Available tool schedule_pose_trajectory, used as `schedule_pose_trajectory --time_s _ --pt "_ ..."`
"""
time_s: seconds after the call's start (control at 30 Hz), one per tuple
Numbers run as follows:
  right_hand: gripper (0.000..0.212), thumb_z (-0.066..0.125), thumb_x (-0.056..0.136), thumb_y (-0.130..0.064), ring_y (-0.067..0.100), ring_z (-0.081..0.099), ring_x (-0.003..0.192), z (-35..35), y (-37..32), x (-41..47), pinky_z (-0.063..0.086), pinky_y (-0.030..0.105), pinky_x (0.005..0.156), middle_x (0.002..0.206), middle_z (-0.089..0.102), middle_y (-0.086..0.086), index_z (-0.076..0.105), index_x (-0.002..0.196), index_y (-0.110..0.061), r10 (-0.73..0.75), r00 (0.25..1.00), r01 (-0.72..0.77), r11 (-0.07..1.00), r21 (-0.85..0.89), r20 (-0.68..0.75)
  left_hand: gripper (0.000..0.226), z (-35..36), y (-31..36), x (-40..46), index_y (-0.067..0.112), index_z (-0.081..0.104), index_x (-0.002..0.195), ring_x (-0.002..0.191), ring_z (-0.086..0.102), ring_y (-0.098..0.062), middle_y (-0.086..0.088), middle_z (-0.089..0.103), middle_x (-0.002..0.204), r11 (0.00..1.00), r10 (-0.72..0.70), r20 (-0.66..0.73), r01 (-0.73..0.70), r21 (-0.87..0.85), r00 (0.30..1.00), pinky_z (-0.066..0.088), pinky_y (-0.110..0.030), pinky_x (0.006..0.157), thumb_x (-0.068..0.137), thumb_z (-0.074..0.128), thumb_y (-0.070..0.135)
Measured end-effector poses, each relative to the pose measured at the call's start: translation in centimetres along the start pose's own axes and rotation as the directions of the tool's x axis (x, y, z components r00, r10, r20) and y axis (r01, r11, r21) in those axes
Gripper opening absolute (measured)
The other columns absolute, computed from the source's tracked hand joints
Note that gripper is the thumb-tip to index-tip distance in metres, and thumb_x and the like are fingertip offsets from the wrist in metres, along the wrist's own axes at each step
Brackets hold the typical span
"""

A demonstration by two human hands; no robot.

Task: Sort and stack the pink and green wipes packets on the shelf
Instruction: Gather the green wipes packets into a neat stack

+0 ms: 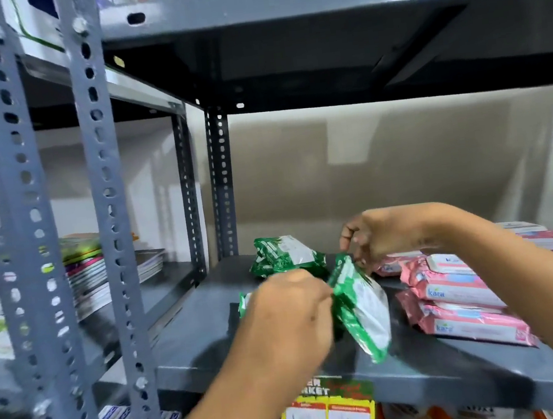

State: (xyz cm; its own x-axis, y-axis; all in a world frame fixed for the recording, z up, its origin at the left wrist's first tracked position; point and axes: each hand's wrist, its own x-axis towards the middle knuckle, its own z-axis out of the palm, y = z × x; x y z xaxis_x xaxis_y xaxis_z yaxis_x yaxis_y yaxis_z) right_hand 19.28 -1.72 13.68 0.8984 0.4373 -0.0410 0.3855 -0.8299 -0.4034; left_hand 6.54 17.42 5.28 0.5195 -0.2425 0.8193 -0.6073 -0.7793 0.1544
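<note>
A green-and-white wipes packet point(360, 306) stands tilted on edge near the front of the grey shelf point(190, 308), its white face turned right and its crinkled green seam uppermost. Behind it, further back on the shelf, another green packet point(283, 255) lies on its side, glossy and a little crumpled. To the right, the pink packets point(458, 305) lie flat in a loose, overlapping stack, with "kara" in blue on white labels. More pink packets point(543, 237) lie behind them, toward the wall.
</note>
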Motion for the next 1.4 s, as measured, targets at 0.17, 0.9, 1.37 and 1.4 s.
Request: schedule_pose_trajectory --time_s 0.17,0.9,1.37,1.4 --pt "0.020 0.062 0.093 0.002 0.026 0.059 0.075 0.6 -1.1 -0.7 0.047 0.039 0.074 0.090 0.064 0.016 0.060 0.108 -0.010 -0.056 0.976 0.153 0.864 0.480 -0.209 0.009 -2.9 -5.3 2.4 0.015 0.082 0.078 0.059 0.062 0.011 0.009 0.076 0.069 0.961 -0.267 -0.211 0.244 -0.132 0.940 0.049 -0.008 0.062 0.075 0.077 0.010" --pt "0.028 0.038 0.106 -0.009 0.032 0.054 0.058 8.0 -1.8 1.3 0.047 0.035 0.054 0.082 0.063 0.017 0.058 0.125 -0.007 -0.032 0.968 0.134 0.904 0.405 -0.248 0.044 -2.0 -10.8 0.2 0.030 0.074 0.096 0.058 0.058 0.001 0.014 0.067 0.065 0.745 -0.603 0.343 0.662 -0.083 0.721 0.047 -0.019 0.058 0.057 0.091 0.044" --pt "0.027 0.065 0.086 0.012 0.020 0.066 0.063 9.2 -1.9 -2.1 0.062 0.031 0.062 0.094 0.064 0.013 0.065 0.103 -0.009 -0.011 0.958 0.209 0.716 0.666 -0.288 0.029 0.8 -11.1 6.4 0.026 0.080 0.098 0.049 0.057 0.010 0.008 0.078 0.087 0.825 -0.526 0.422 0.563 0.045 0.738 0.034 -0.003 0.036 0.070 0.087 0.020" --pt "0.025 0.068 0.086 0.007 0.020 0.065 0.064 9.4 -2.1 -2.1 0.061 0.030 0.061 0.095 0.063 0.011 0.068 0.102 -0.012 -0.012 0.954 0.205 0.757 0.620 -0.301 0.025 1.2 -11.1 6.8 0.024 0.081 0.094 0.054 0.059 0.005 0.008 0.078 0.083 0.824 -0.533 0.428 0.563 0.067 0.730 0.037 -0.004 0.039 0.070 0.087 0.022"
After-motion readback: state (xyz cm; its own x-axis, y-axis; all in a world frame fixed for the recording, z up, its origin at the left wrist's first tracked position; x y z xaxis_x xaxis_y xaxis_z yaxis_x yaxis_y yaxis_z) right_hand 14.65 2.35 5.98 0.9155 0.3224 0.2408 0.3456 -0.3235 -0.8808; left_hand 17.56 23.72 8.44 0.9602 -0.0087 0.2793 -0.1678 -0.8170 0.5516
